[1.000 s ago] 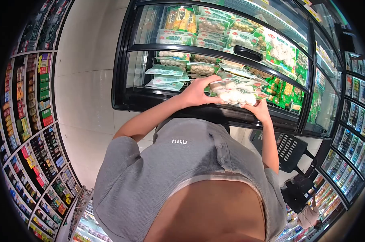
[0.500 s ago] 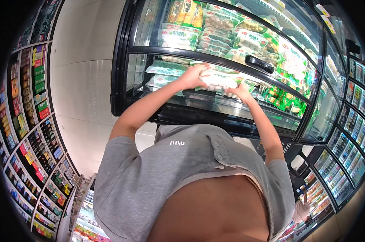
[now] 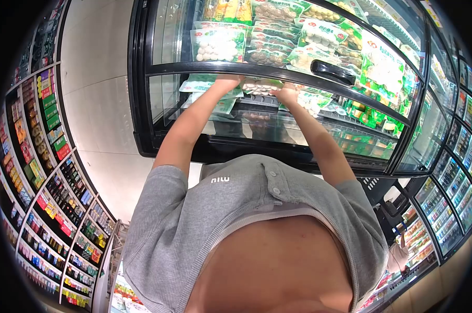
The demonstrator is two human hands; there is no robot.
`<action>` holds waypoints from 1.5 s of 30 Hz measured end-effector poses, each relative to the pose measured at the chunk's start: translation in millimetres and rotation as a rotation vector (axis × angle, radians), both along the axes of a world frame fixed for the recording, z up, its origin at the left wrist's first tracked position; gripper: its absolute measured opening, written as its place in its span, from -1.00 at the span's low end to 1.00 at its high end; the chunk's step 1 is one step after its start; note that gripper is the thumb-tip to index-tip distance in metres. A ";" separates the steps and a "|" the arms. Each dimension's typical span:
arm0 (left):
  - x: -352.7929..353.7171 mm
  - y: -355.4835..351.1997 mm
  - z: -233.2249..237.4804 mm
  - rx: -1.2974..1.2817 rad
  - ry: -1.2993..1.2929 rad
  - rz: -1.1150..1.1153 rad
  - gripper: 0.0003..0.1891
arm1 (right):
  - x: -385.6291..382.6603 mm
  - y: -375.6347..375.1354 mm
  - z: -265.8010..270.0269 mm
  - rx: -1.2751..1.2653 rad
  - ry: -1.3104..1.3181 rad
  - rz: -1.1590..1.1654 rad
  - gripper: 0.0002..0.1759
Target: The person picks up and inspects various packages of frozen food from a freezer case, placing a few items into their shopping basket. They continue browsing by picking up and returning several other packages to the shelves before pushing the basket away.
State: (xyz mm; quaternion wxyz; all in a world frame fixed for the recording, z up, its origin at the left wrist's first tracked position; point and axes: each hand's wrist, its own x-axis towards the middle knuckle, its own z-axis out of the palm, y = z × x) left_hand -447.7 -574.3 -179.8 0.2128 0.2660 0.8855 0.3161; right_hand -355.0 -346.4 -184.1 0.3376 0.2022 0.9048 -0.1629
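Note:
Both my hands reach through the opening of a glass-topped freezer, below a black frame bar. Between them lies a clear-and-white bag of pale frozen balls. My left hand is at the bag's left edge, its fingertips hidden by the bar. My right hand grips the right edge, thumb toward the bag. Left of my left hand, flat green-and-white packs lie stacked. A further bag of white balls sits just right of my right hand.
A black handle sits on the glass lid. Under the glass, a bag of white balls and several other packs lie in rows. Stocked shelves stand left, glass-door coolers right. A person is at the lower right.
Both hands have moved deeper into the freezer with the bag, away from me and under the bar. The bag is now partly hidden. My view has shifted slightly.

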 end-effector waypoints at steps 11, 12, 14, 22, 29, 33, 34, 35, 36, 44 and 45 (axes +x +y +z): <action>13.4 25.7 24.0 -0.309 0.153 -0.338 -0.51 | 12.3 13.7 19.3 -0.183 -0.041 0.016 0.08; 14.8 27.4 22.8 -0.323 0.129 -0.336 -0.50 | 15.6 16.9 18.9 -0.260 0.016 -0.056 0.11; 17.6 33.2 19.9 -0.348 0.083 -0.336 -0.49 | 18.2 17.7 13.3 -0.270 0.102 0.011 -0.12; 14.2 27.2 -11.9 -0.284 -0.196 -0.284 -0.60 | 11.6 31.5 -3.3 0.050 0.071 0.318 -0.70; 13.3 43.0 30.6 -0.387 -0.072 -0.265 -0.67 | -6.4 24.2 -18.7 0.174 0.195 0.161 -0.71; 32.5 57.5 52.2 -0.383 0.197 -0.234 -0.56 | -3.4 15.1 37.9 0.043 0.125 0.457 -0.59; 37.2 54.6 52.9 -0.322 0.222 -0.235 -0.53 | 1.4 12.1 44.9 0.044 0.213 0.441 -0.59; 43.9 50.0 50.2 -0.262 0.246 -0.237 -0.50 | 6.2 8.6 50.7 0.045 0.301 0.423 -0.58; 49.9 45.5 43.8 -0.200 0.270 -0.238 -0.47 | 8.6 6.6 53.6 0.048 0.390 0.405 -0.57; 49.0 54.1 74.9 -0.037 0.041 -0.155 -0.58 | 13.7 -26.3 105.9 -0.080 0.538 0.289 -0.43; 49.6 60.1 100.1 0.024 -0.148 -0.094 -0.61 | 14.8 -28.4 117.2 -0.205 0.604 0.282 -0.48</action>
